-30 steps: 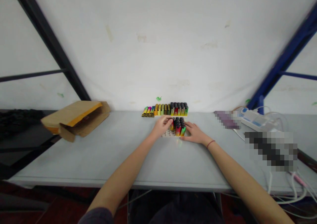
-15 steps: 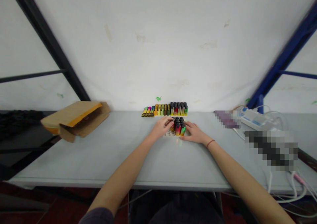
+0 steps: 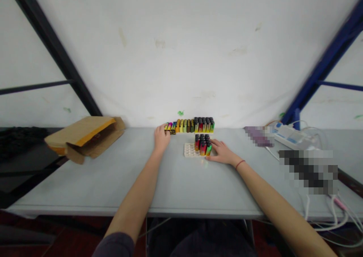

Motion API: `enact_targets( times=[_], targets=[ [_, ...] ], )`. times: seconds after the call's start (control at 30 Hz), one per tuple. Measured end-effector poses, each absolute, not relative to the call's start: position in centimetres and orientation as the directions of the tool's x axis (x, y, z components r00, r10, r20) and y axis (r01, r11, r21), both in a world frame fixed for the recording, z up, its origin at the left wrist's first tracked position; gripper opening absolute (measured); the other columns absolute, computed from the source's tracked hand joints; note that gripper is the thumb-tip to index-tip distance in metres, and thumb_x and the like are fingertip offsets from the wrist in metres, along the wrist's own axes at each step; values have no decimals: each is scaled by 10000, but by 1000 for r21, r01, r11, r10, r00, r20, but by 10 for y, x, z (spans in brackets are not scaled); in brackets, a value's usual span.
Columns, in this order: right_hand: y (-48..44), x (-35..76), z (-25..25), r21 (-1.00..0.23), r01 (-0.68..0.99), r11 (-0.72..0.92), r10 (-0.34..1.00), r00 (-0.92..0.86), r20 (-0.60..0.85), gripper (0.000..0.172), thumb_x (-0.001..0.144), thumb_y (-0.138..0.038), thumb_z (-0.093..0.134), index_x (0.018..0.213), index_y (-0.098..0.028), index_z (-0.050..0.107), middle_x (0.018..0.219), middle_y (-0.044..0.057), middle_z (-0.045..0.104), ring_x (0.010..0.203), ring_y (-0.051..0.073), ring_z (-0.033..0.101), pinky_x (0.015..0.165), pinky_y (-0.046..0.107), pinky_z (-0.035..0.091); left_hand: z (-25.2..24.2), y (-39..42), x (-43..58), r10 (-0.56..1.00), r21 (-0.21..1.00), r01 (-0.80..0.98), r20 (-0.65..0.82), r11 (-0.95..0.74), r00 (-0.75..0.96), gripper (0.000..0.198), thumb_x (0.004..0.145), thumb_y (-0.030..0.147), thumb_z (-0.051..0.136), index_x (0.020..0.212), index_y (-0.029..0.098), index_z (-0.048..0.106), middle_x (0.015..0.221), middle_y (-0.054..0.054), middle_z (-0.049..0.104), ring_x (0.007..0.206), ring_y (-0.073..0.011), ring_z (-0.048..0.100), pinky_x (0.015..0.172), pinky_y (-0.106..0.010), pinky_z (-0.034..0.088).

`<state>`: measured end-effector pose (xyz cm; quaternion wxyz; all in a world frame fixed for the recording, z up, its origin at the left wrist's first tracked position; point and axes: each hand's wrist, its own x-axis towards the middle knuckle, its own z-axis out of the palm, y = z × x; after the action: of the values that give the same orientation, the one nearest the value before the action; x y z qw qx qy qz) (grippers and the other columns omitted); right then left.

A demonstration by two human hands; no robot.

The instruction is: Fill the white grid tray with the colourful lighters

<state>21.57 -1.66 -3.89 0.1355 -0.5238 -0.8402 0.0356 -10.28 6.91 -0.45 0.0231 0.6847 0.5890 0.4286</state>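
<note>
Your left hand (image 3: 161, 139) reaches the near end of a row of colorful disposable lighters (image 3: 190, 125) behind the white plastic tray (image 3: 189, 150). Its fingers (image 3: 165, 130) touch the row; you cannot tell whether they grip one. Your right hand (image 3: 222, 153) lies open, just beside the upright lighters (image 3: 202, 145) in the tray.

Grey table (image 3: 184, 189): cardboard box (image 3: 85, 137) at left, lighters (image 3: 190, 125) in rows along back edge, white tray (image 3: 190, 150) mid-table, power strip (image 3: 289, 136) at right.
</note>
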Motion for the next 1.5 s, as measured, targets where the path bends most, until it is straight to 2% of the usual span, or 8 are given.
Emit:
enact_targets(
  times=[0.1,0.3,0.4,0.57,0.83,1.13,1.37,1.5],
  targets=[
    [-17,216,-38,-200,869,453,888,-419,188,907,858,-788,547,1510,-160,489,1570,217,440,1435,391,411,1169,563,315,-15,83,-121,876,491,854,473,-175,-92,562,861,222,512,1417,149,540,1381,-187,599,1342,-345,508,1157,-504,372],
    [-17,216,-39,-204,864,460,884,-426,192,901,863,-787,541,1504,-157,495,1555,215,458,1430,382,417,1168,548,325,-13,112,-120,927,276,911,302,-306,220,776,814,436,628,1543,264,426,1662,-114,315,1537,-415,222,1201,-570,280],
    [-17,216,-39,-209,867,453,888,-417,194,889,850,-789,559,1499,-184,504,1568,201,446,1437,387,410,1166,562,324,-12,127,-121,919,248,897,245,-367,308,738,840,473,576,1532,259,438,1634,-116,377,1511,-389,293,1192,-578,298],
    [-18,214,-37,-208,873,442,895,-414,166,893,855,-784,553,1499,-168,504,1578,211,431,1448,390,397,1177,570,307,-17,135,-128,868,219,861,319,-459,382,717,833,498,581,1483,211,485,1568,-120,469,1447,-305,406,1213,-456,314],
    [-19,213,-38,-212,874,438,896,-404,183,904,841,-801,555,1495,-179,516,1570,202,448,1444,393,404,1177,563,311,-13,124,-128,928,226,910,225,-347,298,700,892,550,542,1511,237,446,1661,-114,336,1500,-344,343,1178,-530,345],
    [-18,214,-36,-208,869,449,891,-419,174,918,849,-800,544,1495,-150,513,1571,225,438,1443,403,400,1174,567,317,-16,129,-140,919,223,904,245,-364,309,757,885,595,520,1479,126,494,1613,-171,395,1472,-314,405,1225,-396,297],
    [-18,215,-38,-222,871,437,896,-403,184,913,841,-808,546,1507,-185,500,1582,203,432,1452,397,391,1180,576,301,-18,119,-145,934,181,930,226,-319,277,695,919,588,492,1533,266,444,1651,-100,362,1505,-339,344,1184,-552,332],
    [-19,214,-39,-220,876,430,901,-398,175,925,842,-810,542,1514,-177,492,1588,204,424,1462,397,378,1189,571,290,-19,121,-151,921,180,924,263,-338,286,674,915,577,496,1494,231,490,1612,-120,416,1442,-306,439,1178,-460,365]
  ],
)
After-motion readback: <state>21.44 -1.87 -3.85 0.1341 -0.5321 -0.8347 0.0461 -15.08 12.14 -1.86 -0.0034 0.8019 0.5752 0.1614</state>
